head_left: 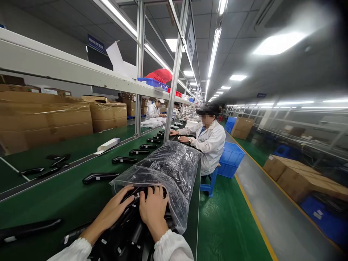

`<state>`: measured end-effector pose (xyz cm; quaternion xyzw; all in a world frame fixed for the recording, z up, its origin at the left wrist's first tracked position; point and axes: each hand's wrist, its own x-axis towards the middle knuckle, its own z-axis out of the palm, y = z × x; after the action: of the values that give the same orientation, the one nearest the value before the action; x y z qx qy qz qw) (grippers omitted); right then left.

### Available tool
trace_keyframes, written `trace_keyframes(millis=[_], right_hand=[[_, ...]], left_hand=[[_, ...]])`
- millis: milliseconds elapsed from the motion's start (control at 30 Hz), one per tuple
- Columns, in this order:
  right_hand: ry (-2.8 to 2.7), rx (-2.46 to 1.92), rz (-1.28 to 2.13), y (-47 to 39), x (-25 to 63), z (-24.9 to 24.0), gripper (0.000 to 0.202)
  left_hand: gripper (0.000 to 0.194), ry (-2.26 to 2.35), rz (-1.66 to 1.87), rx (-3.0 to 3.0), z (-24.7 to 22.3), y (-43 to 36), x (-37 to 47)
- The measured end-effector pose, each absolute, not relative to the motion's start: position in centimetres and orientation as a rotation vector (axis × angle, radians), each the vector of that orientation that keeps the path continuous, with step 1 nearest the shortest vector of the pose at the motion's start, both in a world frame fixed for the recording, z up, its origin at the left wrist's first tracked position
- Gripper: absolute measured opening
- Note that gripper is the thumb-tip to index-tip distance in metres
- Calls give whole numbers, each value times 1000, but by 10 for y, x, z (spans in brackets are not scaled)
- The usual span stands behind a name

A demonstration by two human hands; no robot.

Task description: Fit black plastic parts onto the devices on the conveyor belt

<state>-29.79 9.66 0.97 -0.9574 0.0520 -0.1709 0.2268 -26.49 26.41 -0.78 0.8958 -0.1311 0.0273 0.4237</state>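
Note:
A large clear plastic bag full of black plastic parts lies on the green conveyor belt in front of me. My left hand and my right hand both reach into the bag's open mouth and rest on the black parts spilling out at the near edge. Fingers of both hands are curled over the parts. Single black parts lie in a row along the belt, stretching away from me.
A person in a white coat sits at the belt farther along, beside a blue crate. Cardboard boxes stand at the left behind the belt. A metal post rises from the belt. More boxes line the aisle's right.

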Motion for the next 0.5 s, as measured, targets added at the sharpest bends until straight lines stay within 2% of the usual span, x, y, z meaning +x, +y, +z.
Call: trace_keyframes(millis=[333,500], right_hand=[[53,-2511,-273,123,-343,25,37],[-194,-2362,-139,124,-360,37,38]], left_hand=[[42,-152,29,2185,9,282,-347],[51,-49,-84,2294,13,302,-398]])
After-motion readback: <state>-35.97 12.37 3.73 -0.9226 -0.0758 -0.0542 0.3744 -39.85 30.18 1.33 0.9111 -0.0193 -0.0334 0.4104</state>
